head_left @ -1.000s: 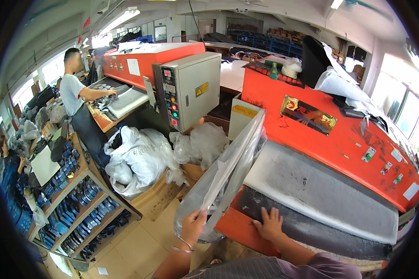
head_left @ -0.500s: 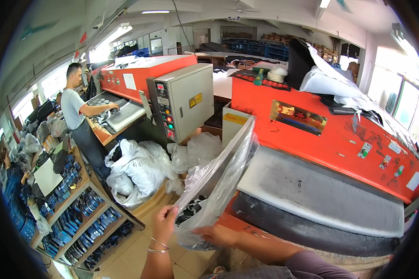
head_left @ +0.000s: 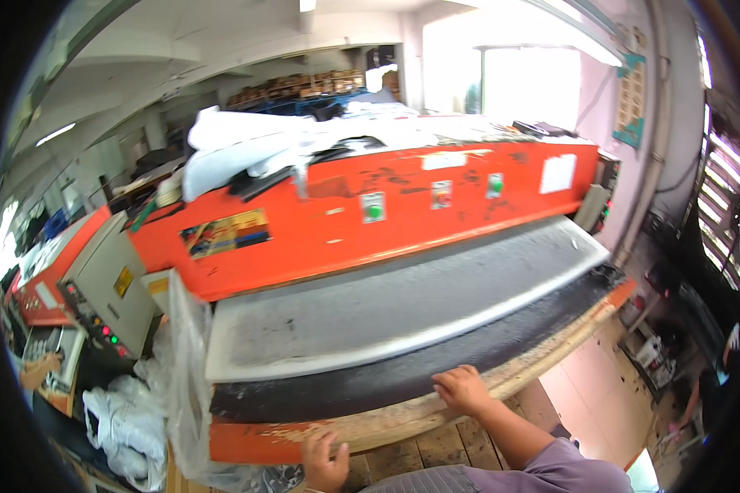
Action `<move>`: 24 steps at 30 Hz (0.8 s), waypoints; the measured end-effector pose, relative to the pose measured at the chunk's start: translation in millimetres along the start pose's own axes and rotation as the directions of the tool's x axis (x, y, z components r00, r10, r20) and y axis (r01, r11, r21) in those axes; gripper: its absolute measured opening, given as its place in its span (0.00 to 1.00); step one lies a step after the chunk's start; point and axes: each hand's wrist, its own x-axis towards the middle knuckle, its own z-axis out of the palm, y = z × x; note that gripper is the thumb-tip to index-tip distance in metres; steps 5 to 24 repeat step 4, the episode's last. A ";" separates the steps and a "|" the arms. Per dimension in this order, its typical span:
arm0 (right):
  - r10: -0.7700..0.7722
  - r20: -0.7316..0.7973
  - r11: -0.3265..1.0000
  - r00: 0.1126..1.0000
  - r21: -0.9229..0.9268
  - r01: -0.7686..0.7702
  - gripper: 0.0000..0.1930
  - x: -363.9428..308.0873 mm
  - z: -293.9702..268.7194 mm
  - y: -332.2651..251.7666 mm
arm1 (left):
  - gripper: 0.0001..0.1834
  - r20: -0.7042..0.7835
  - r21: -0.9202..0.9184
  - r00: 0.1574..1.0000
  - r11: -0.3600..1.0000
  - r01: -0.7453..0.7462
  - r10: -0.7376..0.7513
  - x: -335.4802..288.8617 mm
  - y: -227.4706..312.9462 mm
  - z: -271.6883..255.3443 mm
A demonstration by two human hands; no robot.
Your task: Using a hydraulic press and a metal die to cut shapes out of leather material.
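Observation:
My right hand (head_left: 462,389) is at the wooden front rail (head_left: 403,419) of a large orange machine (head_left: 312,226), fingers loosely bent and holding nothing I can see. Lower and to the left, my left hand (head_left: 325,462) is beside the orange-painted end of that rail, fingers apart and nothing in them. Behind the rail lies the machine's grey flat bed (head_left: 386,308), with a black belt edge (head_left: 370,393) along its front. A clear plastic bag (head_left: 191,378) hangs at the machine's left end, apart from both hands; dark pieces show near its bottom.
White sheets (head_left: 247,144) and dark scraps lie on the machine's top. A grey control cabinet (head_left: 107,287) and a white stuffed bag (head_left: 127,427) stand to the left. Another person's hand (head_left: 39,371) shows at far left. Tiled floor (head_left: 584,394) lies to the right.
My view has swung right toward the orange machine. Both hands have let go of the clear bag. The right hand is now at the wooden rail, the left beside its end.

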 end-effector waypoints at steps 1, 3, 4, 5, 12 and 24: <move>0.037 -0.034 0.999 0.999 -0.034 -0.038 0.11 -15.4 -11.0 23.3 | 0.11 0.014 -0.002 1.000 1.000 -0.016 0.016 1.8 4.7 17.3; 0.154 -0.057 0.983 0.986 -0.090 -0.159 0.11 -52.4 -41.1 70.8 | 0.19 0.155 -0.075 0.978 0.989 -0.129 0.139 7.0 9.5 65.3; 0.250 -0.018 0.963 0.968 -0.096 -0.251 0.13 -68.2 -51.4 86.9 | 0.19 0.171 -0.087 0.972 0.985 -0.146 0.159 11.7 17.4 75.7; 0.250 -0.018 0.963 0.968 -0.096 -0.251 0.13 -68.2 -51.4 86.9 | 0.19 0.171 -0.087 0.972 0.985 -0.146 0.159 11.7 17.4 75.7; 0.250 -0.018 0.963 0.968 -0.096 -0.251 0.13 -68.2 -51.4 86.9 | 0.19 0.171 -0.087 0.972 0.985 -0.146 0.159 11.7 17.4 75.7; 0.250 -0.018 0.963 0.968 -0.096 -0.251 0.13 -68.2 -51.4 86.9 | 0.19 0.171 -0.087 0.972 0.985 -0.146 0.159 11.7 17.4 75.7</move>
